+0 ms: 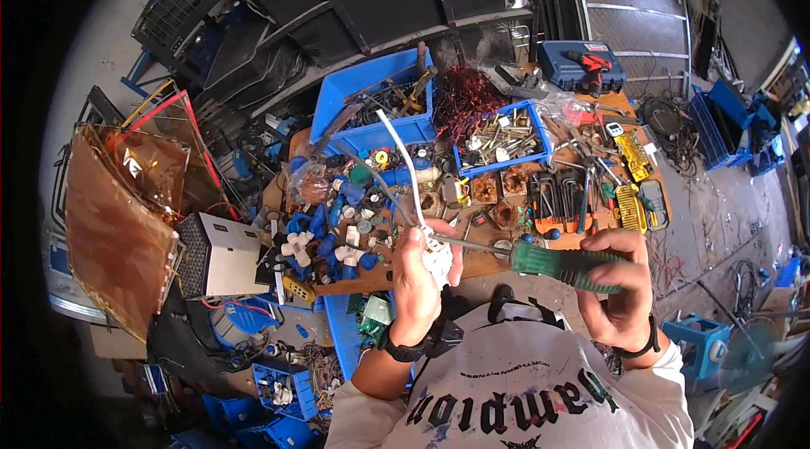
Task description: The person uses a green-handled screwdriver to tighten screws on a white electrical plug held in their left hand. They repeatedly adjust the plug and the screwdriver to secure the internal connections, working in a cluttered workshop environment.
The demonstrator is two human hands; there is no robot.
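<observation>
Black panel [380, 2] spans the back, behind the bench. Wooden workbench [477, 263] in front of the person, most of it under parts and tools. Brown sheet [114, 221] stands off the bench's left end, edges ragged. Large blue bin [396, 132] at the bench's back left, long dark metal pieces inside. Blue case [557, 71] at the back right corner. Shallow blue tray [506, 164] mid-bench, right of the bin, loaded with loose metal hardware. Dark red tangle [472, 94] sits just behind the tray. Red and black drill [596, 63] lies on the case. Right hand [620, 293]: fingers curled round the butt end of a green-handled screwdriver [553, 263], firm hold, shaft pointing left. Left hand [413, 280]: closed on a small white part [436, 260], thumb on the near left side, fingertips showing on the right. Part is held up in front of the bench's front edge, between the person and the loose fittings. Screwdriver tip reaches the upper end of the white part; can't tell if it's seated in anything, too small. White cable [405, 158] rises from the same end, leaning left, free end up near the blue bin.
</observation>
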